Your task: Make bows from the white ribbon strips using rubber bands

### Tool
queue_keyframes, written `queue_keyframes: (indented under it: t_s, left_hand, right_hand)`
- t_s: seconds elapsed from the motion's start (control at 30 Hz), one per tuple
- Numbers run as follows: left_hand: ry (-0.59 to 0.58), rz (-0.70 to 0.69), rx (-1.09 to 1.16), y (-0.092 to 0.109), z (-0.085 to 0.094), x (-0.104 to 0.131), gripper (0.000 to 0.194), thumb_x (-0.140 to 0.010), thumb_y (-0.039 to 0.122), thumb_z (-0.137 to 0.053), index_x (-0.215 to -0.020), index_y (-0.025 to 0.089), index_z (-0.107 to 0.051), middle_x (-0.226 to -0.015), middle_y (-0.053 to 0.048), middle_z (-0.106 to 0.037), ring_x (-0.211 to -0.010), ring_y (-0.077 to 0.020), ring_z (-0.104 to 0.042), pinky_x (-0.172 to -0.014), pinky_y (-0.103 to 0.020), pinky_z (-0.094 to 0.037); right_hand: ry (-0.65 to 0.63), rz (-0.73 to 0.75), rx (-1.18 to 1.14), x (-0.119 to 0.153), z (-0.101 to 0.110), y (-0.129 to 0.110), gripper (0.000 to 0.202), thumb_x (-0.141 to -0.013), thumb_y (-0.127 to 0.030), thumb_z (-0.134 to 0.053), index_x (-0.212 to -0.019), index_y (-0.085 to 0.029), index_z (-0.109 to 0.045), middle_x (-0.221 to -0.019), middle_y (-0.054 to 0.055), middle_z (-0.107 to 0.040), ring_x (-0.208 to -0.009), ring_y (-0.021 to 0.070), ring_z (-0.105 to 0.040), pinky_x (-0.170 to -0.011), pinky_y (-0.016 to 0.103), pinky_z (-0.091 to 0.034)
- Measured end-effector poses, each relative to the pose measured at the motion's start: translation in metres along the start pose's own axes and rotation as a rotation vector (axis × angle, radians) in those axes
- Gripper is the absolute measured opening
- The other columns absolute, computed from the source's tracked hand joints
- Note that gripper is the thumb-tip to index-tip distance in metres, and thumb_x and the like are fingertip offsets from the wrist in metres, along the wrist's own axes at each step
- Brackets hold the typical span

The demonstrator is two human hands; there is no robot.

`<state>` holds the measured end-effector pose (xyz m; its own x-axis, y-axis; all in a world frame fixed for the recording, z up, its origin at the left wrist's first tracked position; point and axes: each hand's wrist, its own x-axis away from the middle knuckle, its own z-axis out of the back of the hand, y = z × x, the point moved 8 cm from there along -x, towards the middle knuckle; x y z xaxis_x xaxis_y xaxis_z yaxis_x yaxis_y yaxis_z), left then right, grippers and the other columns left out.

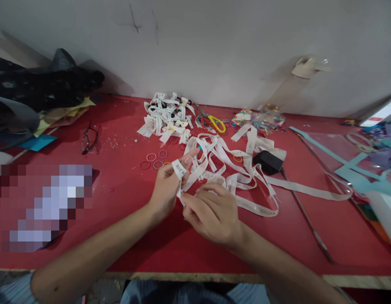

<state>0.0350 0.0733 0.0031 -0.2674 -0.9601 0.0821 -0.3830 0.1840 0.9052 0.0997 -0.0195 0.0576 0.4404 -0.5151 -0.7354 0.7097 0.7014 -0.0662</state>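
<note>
A white printed ribbon [179,169] is looped over the thumb side of my left hand [165,188], whose fingers are closed on it; part of its lettering reads "BEST". Close beside it, my right hand [214,213] pinches the lower part of this ribbon between thumb and fingers. A long tangle of the same white ribbon [242,171] lies just beyond both hands and trails off to the right. Small coloured elastic bands [163,154] are scattered left of the tangle. Behind them sits a pile of tied white ribbon bows [166,114].
Scissors [214,123] with red and yellow handles lie at the back near the wall. Eyeglasses [89,138] rest at left, above a pixelated area. A black block [268,162] and a thin rod [309,223] stand right. Black bags [46,84] fill the far left of the red table [125,177].
</note>
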Motion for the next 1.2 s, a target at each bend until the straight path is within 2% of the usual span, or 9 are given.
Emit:
queue_keyframes:
  t_s: [0.17,0.43,0.6,0.73,0.87,1.03,1.1,1.2]
  left_hand:
    - [0.07,-0.023,0.015,0.003,0.005,-0.001,0.025,-0.079,0.038,-0.07,-0.083,0.014,-0.073,-0.051,0.008,-0.025,-0.048,-0.0057,-0.019,-0.046,-0.022,-0.014]
    - [0.137,0.0,0.037,0.006,0.008,-0.002,0.024,-0.075,0.037,-0.073,-0.08,0.014,-0.073,-0.048,0.009,-0.026,-0.044,-0.0045,-0.021,-0.044,-0.021,-0.015]
    - [0.122,-0.018,0.106,0.01,0.006,0.001,0.019,-0.077,0.035,-0.072,-0.081,0.016,-0.072,-0.049,0.009,-0.026,-0.044,-0.0046,-0.018,-0.043,-0.021,-0.013]
    - [0.121,-0.005,0.093,0.008,0.005,0.003,0.019,-0.077,0.034,-0.072,-0.076,0.015,-0.071,-0.05,0.009,-0.025,-0.045,-0.0047,-0.018,-0.043,-0.021,-0.014]
    - [0.113,0.004,0.101,0.005,0.005,0.004,0.024,-0.075,0.035,-0.073,-0.064,0.014,-0.066,-0.05,0.008,-0.025,-0.046,-0.0046,-0.021,-0.043,-0.02,-0.016]
    - [0.094,-0.02,0.122,0.009,0.006,0.002,0.015,-0.078,0.031,-0.07,-0.079,0.016,-0.071,-0.051,0.008,-0.024,-0.046,-0.0047,-0.019,-0.043,-0.02,-0.015]
    - [0.097,-0.029,0.123,0.011,0.007,0.001,0.016,-0.079,0.03,-0.069,-0.083,0.015,-0.073,-0.051,0.008,-0.024,-0.046,-0.0046,-0.019,-0.043,-0.019,-0.015]
    - [0.131,-0.08,0.133,0.017,0.011,0.002,0.02,-0.078,0.033,-0.07,-0.088,0.016,-0.073,-0.05,0.009,-0.025,-0.045,-0.0042,-0.019,-0.042,-0.018,-0.015]
  right_hand:
    - [-0.03,-0.024,0.086,-0.002,0.001,0.004,0.022,-0.086,-0.005,-0.052,-0.102,-0.017,-0.061,-0.061,-0.001,-0.065,-0.055,0.0133,-0.058,-0.065,0.032,-0.049]
    - [-0.104,0.0,0.03,-0.006,-0.009,-0.003,0.029,-0.088,-0.008,-0.051,-0.116,-0.01,-0.057,-0.067,0.002,-0.068,-0.059,0.0173,-0.062,-0.056,0.034,-0.046]
    - [-0.103,-0.196,-0.128,-0.007,-0.012,0.007,0.022,-0.092,-0.012,-0.05,-0.113,-0.014,-0.056,-0.078,0.004,-0.073,-0.065,0.015,-0.065,-0.06,0.029,-0.051]
    - [-0.075,-0.242,-0.273,-0.005,-0.013,0.01,0.012,-0.092,-0.012,-0.053,-0.099,-0.016,-0.061,-0.09,0.007,-0.072,-0.082,0.016,-0.067,-0.073,0.029,-0.055]
    - [-0.045,-0.297,-0.407,-0.005,-0.013,0.015,0.013,-0.093,-0.015,-0.052,-0.096,-0.018,-0.064,-0.091,0.005,-0.07,-0.086,0.015,-0.065,-0.077,0.029,-0.056]
    - [-0.03,-0.379,-0.537,-0.006,-0.015,0.018,0.018,-0.091,-0.01,-0.054,-0.098,-0.02,-0.067,-0.096,0.005,-0.071,-0.091,0.0149,-0.065,-0.081,0.03,-0.054]
    - [-0.054,-0.464,-0.693,-0.004,-0.019,0.021,0.018,-0.09,-0.012,-0.057,-0.101,-0.02,-0.067,-0.101,0.006,-0.071,-0.096,0.015,-0.065,-0.086,0.03,-0.053]
    - [-0.157,-0.602,-0.973,0.004,-0.029,0.022,0.02,-0.09,-0.023,-0.059,-0.109,-0.021,-0.064,-0.115,0.008,-0.066,-0.106,0.0175,-0.061,-0.088,0.032,-0.05]
